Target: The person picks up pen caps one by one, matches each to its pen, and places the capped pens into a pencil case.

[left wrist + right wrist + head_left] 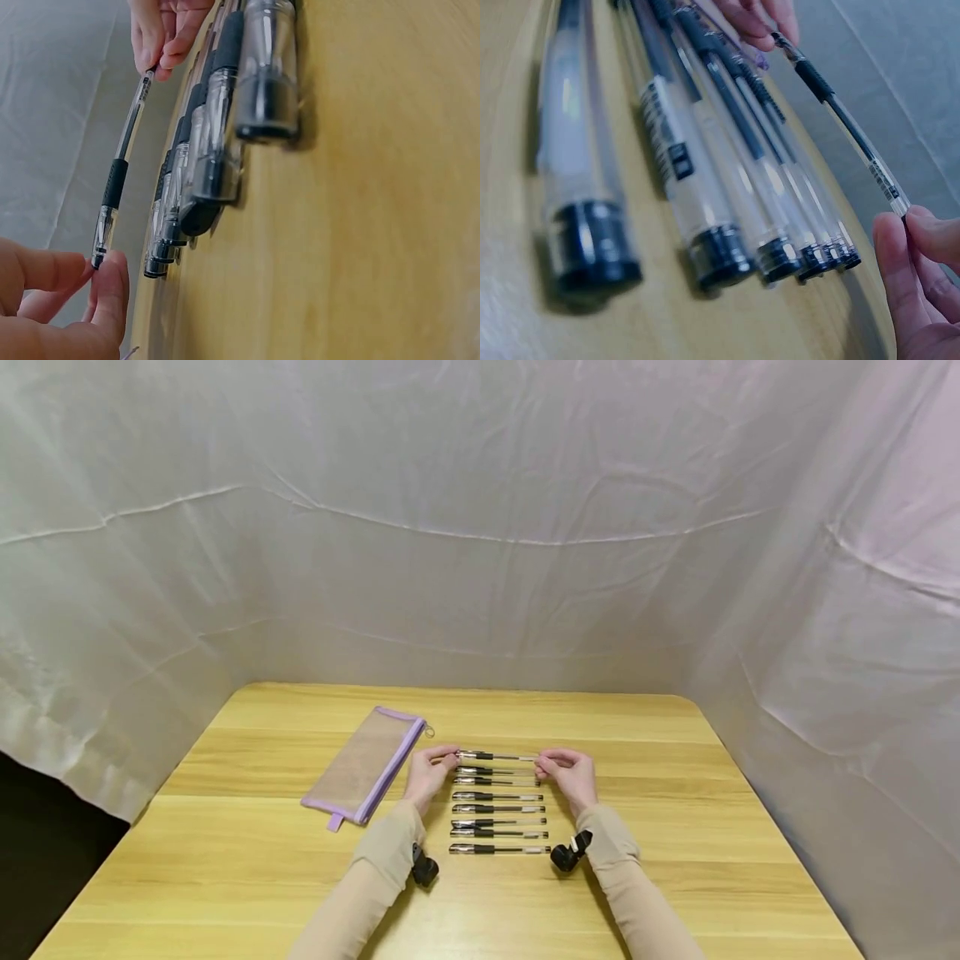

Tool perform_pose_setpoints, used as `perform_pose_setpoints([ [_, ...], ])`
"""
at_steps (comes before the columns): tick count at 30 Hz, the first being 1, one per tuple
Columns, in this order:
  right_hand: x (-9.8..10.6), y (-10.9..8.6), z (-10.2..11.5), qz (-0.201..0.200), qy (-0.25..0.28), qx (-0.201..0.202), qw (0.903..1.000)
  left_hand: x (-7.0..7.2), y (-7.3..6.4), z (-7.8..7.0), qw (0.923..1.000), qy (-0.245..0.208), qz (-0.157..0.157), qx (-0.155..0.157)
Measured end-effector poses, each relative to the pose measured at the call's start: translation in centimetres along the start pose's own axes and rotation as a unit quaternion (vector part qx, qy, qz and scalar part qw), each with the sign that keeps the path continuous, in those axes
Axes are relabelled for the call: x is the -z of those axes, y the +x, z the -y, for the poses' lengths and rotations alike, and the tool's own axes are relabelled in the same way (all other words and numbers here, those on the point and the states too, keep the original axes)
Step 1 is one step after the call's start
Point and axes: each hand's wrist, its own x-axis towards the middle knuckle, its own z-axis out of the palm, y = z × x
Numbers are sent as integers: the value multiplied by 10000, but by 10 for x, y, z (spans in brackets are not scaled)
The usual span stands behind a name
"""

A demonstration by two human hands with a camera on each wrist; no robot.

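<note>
A clear gel pen (483,756) with a black grip is held level by its two ends, at the far end of a column of similar pens. My left hand (427,777) pinches its capped end between thumb and fingers. At the opposite end, the thumb and fingers of my right hand (573,778) pinch the pen's tip. Both wrist views show this pen (114,184) raised off the table. Several more gel pens (483,849) lie side by side below it, caps to the left, with somewhat uneven gaps.
A mesh zip pouch (360,764) with purple edging lies at an angle left of the pens, a small ring at its far corner. The wooden table (675,877) meets grey-white curtains (480,593) at the back and sides.
</note>
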Motion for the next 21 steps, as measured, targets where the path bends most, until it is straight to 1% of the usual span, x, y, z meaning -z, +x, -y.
perform_pose_setpoints([
  [3,-2,2,-1,-127,-268,139,9995,0,0,0,9999,113,3,-63],
  [7,-2,5,-2,-250,-577,259,9977,0,1,-1,9998,144,68,-86],
  [13,-2,8,-3,-209,-862,183,9959,0,2,-1,9996,247,104,-78],
  [17,-1,8,-3,-206,-1211,227,9922,1,1,-1,9994,313,153,-47],
  [21,-1,8,-3,-274,-1676,267,9851,0,1,-2,9990,409,169,-16],
])
